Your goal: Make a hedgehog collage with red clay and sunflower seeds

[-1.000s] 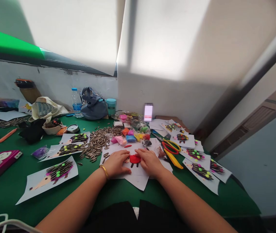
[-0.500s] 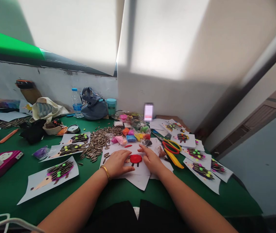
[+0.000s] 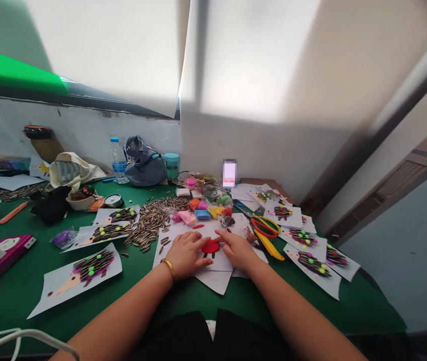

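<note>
While our left hand [image 3: 187, 253] lies spread at the red patch [image 3: 210, 247], thumb wide of the fingers, we see nothing gripped. Right hand [image 3: 239, 250]: index out at the patch's upper edge, other fingers part-curled; can't tell if they hold anything. Patch sits on the white paper [image 3: 217, 282], between the hands, above the dark legs [image 3: 208, 255].

Risks, our read: uneven fingertip pressure could smear or skew the soft-looking patch; a dragging palm could shift the overlapping sheets.

Counts: one patch, two legs, one red sliver [image 3: 198, 226] above, one pair of red-handled scissors [image 3: 267, 229]. Three hedgehog sheets [image 3: 57, 285] left; right-side stack [image 3: 332, 285] overlaps, at least five. Seeds [image 3: 157, 215]: too many to count.
</note>
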Tool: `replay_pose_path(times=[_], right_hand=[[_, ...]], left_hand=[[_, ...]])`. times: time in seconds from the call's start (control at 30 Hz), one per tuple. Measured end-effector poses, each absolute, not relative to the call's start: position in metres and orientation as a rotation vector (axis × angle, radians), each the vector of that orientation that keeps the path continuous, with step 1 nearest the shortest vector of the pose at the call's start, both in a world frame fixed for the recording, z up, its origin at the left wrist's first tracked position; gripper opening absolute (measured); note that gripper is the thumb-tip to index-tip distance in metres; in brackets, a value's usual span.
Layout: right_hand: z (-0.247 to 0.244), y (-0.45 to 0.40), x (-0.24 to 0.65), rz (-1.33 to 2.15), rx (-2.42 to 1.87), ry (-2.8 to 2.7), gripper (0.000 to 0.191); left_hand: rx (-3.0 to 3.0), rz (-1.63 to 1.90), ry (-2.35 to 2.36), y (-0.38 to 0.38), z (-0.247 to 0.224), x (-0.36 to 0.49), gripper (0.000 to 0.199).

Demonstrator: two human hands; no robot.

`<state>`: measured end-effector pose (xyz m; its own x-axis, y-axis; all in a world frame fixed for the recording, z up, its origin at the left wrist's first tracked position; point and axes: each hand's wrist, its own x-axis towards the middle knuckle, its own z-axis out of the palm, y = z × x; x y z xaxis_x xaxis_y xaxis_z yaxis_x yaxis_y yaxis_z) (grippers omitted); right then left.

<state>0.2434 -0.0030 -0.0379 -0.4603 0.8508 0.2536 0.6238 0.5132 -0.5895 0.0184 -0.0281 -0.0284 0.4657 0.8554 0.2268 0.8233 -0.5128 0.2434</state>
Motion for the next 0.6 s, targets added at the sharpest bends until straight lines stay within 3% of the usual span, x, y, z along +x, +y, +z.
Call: replay_pose_path(times=[0.17, 0.37, 0.6], right_hand=[[-0.038, -0.003, 0.246, 0.461, -1.228, -2.171, 0.055], [-0.042, -0.004, 0.243, 0.044, -1.501, -2.277, 0.035], [-0.043, -0.004, 0.239, 0.061, -1.536, -2.252, 0.019]], left_hand=[[2.431, 0.705, 1.633, -0.017, -0.030, 0.010, 0.041], [2.414, 0.503, 1.899, -0.018, -0.025, 0.007, 0.025], [2.300, 0.518, 1.907, -0.015, -0.022, 0.008, 0.014]])
